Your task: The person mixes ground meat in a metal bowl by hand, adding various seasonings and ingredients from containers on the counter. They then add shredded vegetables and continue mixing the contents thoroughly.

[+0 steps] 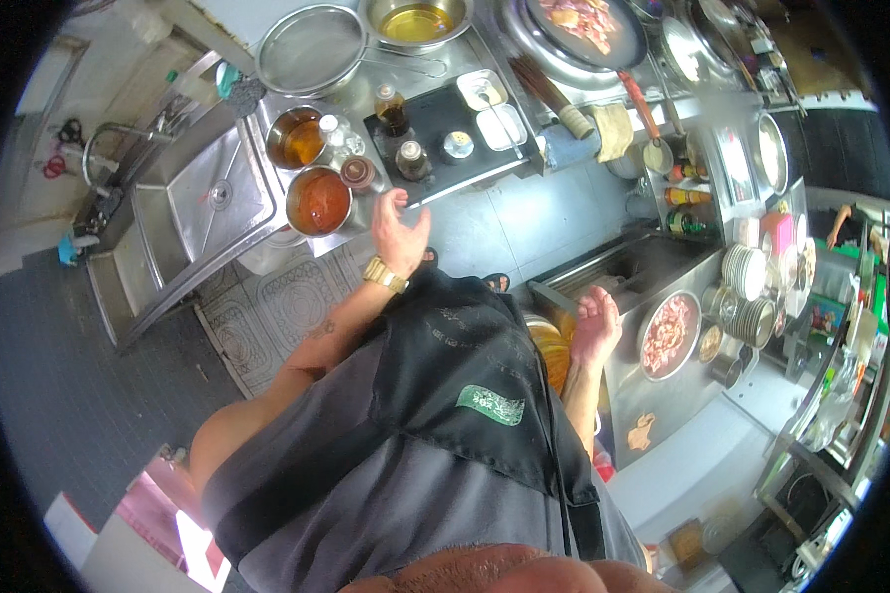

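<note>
My left hand (400,236), with a gold watch on its wrist, is raised near the edge of the steel counter, its fingers apart and holding nothing. Just beyond it are a jar with a reddish-brown lid (358,173) and a steel pot of red sauce (319,201). Glass bottles, one of them a dark-filled bottle (392,111), stand on a black tray (445,172). My right hand (595,326) is empty, palm up with fingers slightly curled, beside the right-hand steel counter. Close to it on that counter is a steel bowl of raw sliced meat (669,333).
A steel sink (222,194) is at the left. A strainer (311,50) and a bowl of yellow oil (417,24) stand at the back, beside a wok (627,37) holding meat. Stacked plates (744,271) are at the right. Tiled floor (489,222) lies between the counters.
</note>
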`<state>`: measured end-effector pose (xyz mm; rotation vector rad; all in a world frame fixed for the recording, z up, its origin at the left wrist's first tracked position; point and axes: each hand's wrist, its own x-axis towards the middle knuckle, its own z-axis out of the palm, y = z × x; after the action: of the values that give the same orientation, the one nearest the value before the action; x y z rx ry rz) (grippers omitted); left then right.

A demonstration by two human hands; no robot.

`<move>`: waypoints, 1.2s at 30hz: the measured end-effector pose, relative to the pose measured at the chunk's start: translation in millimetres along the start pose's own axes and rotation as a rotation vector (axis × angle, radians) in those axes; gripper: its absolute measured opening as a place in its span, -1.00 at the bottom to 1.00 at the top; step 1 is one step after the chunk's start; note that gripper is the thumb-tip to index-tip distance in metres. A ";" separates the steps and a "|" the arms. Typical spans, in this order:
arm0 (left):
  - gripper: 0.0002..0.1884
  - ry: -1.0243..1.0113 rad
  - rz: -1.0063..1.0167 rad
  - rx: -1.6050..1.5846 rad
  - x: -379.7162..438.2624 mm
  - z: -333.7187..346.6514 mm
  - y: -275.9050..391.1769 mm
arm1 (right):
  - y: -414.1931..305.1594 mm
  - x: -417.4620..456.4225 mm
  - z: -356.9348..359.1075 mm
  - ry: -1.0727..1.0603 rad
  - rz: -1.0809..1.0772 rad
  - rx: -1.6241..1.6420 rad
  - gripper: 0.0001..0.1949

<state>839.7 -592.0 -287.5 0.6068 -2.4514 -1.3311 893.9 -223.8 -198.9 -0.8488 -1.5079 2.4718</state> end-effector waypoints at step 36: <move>-0.40 -1.094 1.880 0.433 -173.5 367.7 355.0 | -48.1 -132.9 -303.6 0.925 -0.527 0.573 -0.78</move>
<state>749.9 -68.4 -192.1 -2.2907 -2.1403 -0.1306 1154.5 -13.7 -209.9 -1.0582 -0.5520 1.5878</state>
